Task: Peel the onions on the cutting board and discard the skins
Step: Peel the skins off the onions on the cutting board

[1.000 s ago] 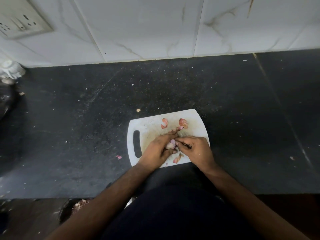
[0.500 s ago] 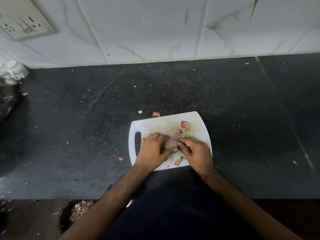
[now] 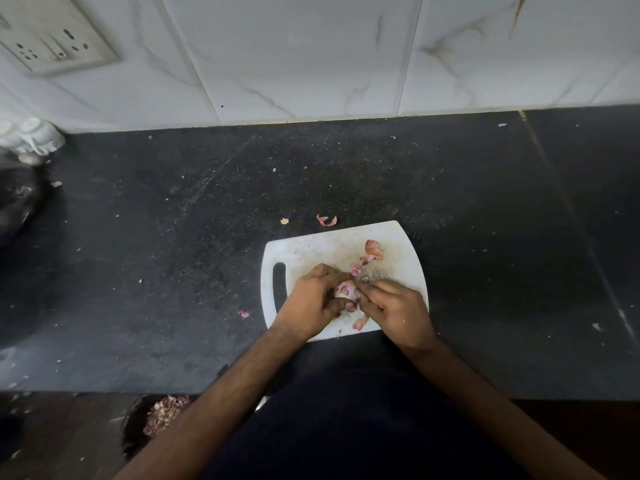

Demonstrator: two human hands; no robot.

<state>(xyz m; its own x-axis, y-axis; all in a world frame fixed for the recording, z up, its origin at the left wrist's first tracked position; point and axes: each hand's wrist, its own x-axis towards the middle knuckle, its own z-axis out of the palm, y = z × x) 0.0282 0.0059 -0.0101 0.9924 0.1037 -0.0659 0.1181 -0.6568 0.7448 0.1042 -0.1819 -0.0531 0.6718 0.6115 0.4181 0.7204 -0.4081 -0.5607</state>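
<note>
head view, looking steeply down, close

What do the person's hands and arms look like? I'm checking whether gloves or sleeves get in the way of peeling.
Both are bare. The left hand and right hand show no gloves, and no rings, watch or bands are visible. The forearms are uncovered as far as the bottom of the picture, with no sleeve edge showing. Below them is dark clothing on the torso.
</note>
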